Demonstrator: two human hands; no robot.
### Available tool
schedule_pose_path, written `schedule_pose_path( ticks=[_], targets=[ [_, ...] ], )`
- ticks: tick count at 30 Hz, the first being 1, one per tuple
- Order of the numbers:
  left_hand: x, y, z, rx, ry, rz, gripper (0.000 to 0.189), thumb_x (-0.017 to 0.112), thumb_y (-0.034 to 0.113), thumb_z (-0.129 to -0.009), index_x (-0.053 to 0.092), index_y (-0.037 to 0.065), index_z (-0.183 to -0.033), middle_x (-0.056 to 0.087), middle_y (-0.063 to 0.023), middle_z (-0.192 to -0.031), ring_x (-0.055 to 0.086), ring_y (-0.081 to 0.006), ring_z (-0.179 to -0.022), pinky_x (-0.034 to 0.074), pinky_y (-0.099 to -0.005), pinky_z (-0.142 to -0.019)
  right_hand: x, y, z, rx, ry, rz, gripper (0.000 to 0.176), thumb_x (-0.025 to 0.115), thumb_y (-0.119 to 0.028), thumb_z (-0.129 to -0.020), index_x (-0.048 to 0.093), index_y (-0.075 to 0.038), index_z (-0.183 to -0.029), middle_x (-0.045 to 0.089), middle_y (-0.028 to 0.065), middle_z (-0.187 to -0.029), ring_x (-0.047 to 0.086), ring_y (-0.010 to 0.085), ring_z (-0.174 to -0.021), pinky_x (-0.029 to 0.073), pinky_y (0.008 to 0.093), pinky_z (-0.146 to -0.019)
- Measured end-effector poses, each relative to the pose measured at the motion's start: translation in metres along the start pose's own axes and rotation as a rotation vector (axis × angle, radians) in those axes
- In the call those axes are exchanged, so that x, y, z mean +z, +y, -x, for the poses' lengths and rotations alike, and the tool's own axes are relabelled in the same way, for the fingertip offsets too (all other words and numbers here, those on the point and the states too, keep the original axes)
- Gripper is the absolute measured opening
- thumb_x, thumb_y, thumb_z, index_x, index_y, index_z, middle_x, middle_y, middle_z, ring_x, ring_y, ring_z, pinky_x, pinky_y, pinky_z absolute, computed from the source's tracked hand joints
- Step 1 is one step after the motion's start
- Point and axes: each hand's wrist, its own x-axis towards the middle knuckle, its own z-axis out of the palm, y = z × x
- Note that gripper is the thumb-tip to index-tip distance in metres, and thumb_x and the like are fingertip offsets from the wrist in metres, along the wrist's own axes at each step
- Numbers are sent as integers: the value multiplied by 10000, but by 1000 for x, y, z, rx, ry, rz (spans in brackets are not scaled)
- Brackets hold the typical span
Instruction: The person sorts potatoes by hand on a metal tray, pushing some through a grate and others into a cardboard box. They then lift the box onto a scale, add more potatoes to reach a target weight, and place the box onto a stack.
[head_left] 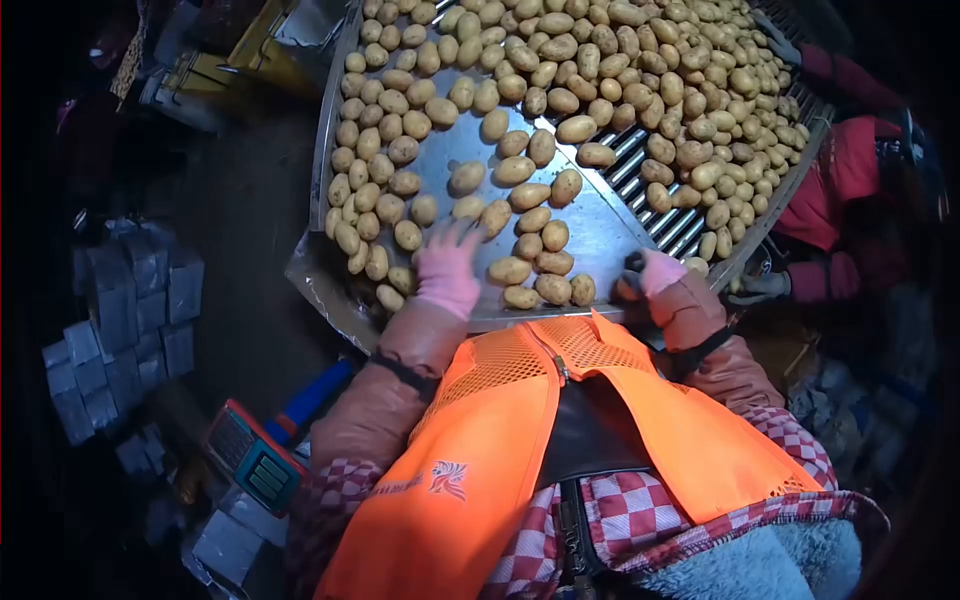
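Handling loose potatoes [565,187] by hand, by the look of it. They're on the metal sheet [600,238] ahead of me, bulk heaped beyond on the slatted bars [683,238]. My left hand [450,268] is at the near potatoes, fingers spread, no pinch visible. My right hand [657,273] is low by the sheet's right side, fingers curled; blur and something dark there, can't tell if gripping. Next move calls for light fingertip contact, clear of the co-worker's hand [760,288].

No readable text or numbers. Lettering [398,487] beside emblem [449,478] on orange vest [470,440] too small; display [268,479] on red-edged device [236,432] illegible.
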Motion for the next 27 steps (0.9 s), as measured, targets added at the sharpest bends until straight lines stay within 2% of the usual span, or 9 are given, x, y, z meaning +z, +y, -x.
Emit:
schedule_pose_path(
  ticks=[3, 5, 9, 12, 15, 18, 22, 25, 27],
  targets=[
    [-26, 19, -65, -35, 102, 1, 509, 602, 36, -736, 625, 169, -1226, 630, -127, -1201, 557, -344, -1199, 469, -453, -980, 20, -146, 22, 30, 79, 93, 382, 757, -298, -810, 687, -105, -1133, 717, 166, -1016, 698, 312, -907, 543, 368, -828],
    [-29, 4, -118, -241, -1, -55, 480, 590, 46, -747, 636, 173, -1207, 640, -128, -1156, 571, -355, -1162, 484, -458, -949, 40, -126, -16, -79, 32, 357, 322, 734, -323, -835, 712, -118, -1082, 722, 159, -979, 697, 309, -885, 538, 380, -803],
    [-48, -101, -192, -521, 117, 114, 605, 708, 330, -786, 537, 218, -1355, 571, -141, -1287, 484, -370, -1263, 395, -503, -1048, 28, -132, -15, 202, -112, -464, 234, 714, -174, -853, 707, -52, -1052, 719, 111, -868, 680, 256, -822, 534, 341, -775],
    [-27, -133, -219, -848, 225, 150, 738, 664, 591, -793, 430, 339, -1446, 433, -143, -1461, 368, -437, -1349, 328, -611, -1073, 2, -97, -11, -89, -13, -298, 222, 694, -86, -854, 688, -23, -1067, 712, 99, -833, 676, 238, -783, 538, 333, -760],
    [-26, -69, -242, -827, 6, -88, 757, 571, 726, -790, 377, 433, -1461, 239, -108, -1587, 231, -494, -1403, 239, -714, -1067, -20, -113, -10, -698, 131, 5, 219, 528, -147, -956, 668, -57, -1098, 622, 44, -718, 553, 126, -626, 420, 304, -554],
    [-41, 2, -229, -661, -78, 19, 639, 582, 591, -858, 395, 432, -1448, 201, -82, -1597, 218, -470, -1417, 224, -714, -1070, -30, -155, -2, -329, -78, -361, 254, 488, -117, -969, 621, -49, -1174, 564, 22, -712, 499, 107, -573, 365, 292, -510],
    [-7, 33, -177, -295, -55, -7, 666, 673, 416, -833, 431, 350, -1450, 297, -113, -1542, 281, -418, -1406, 249, -665, -1088, -29, -161, -34, -82, -96, -1106, 398, 563, -374, -994, 591, -105, -1286, 662, 52, -1064, 586, 138, -896, 469, 297, -771],
    [-18, 29, -120, 0, -180, -113, 695, 719, 191, -755, 490, 285, -1405, 317, -79, -1518, 257, -380, -1424, 274, -630, -1090, -36, -149, -23, 30, -45, -1236, 441, 558, -403, -993, 580, -84, -1297, 646, 46, -1146, 589, 150, -1005, 466, 327, -841],
    [9, 0, -81, 13, -35, -61, 657, 700, 144, -736, 533, 257, -1361, 349, -73, -1500, 275, -378, -1419, 280, -579, -1111, -47, -146, 7, 0, 129, -862, 475, 580, -385, -981, 544, -90, -1351, 638, 68, -1206, 604, 172, -1050, 486, 334, -879]
  ],
)
